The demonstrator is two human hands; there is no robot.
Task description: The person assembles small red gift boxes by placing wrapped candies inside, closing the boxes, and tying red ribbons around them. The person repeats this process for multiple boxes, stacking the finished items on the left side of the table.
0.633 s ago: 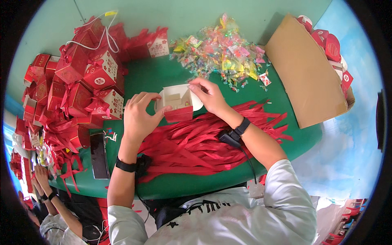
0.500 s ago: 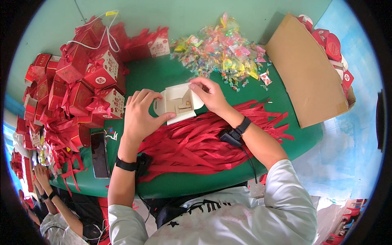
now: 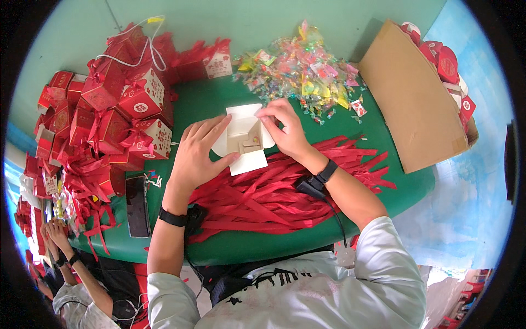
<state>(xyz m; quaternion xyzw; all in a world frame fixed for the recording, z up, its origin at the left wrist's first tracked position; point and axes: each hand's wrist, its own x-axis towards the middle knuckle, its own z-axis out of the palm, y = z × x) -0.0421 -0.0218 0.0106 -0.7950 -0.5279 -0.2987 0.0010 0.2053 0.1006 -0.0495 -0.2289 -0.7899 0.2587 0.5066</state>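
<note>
Both hands are at a small white-lined box (image 3: 244, 131), which sits between them with its flaps out and its inside turned up. Reaching in from the left, the left hand (image 3: 200, 149) lies along the box's left side, fingers extended and slanting away, the thumb spread wide from them and touching the near flap. Opposite it, the right hand (image 3: 289, 132) pinches the box's edge at the far right corner between thumb and forefinger, the other fingers curled. The forearms slant inward toward each other.

Beneath it all spreads a green table (image 3: 194, 96). Left of the left hand rises an uneven stack of red gift boxes (image 3: 145, 101), many with red bows, closing off that side. Well to the right of the right hand, a brown cardboard carton (image 3: 411, 98) leans, red-and-white boxes showing behind its front. Just nearer than both hands, a heap of red ribbons (image 3: 263, 197) fills the gap between the forearms; the right forearm crosses over part of it. Beyond the right hand sits a pile of wrapped candies (image 3: 309, 71). Left of the left forearm lies a dark phone (image 3: 138, 207). Between phone and forearm are short white sticks (image 3: 156, 181).
</note>
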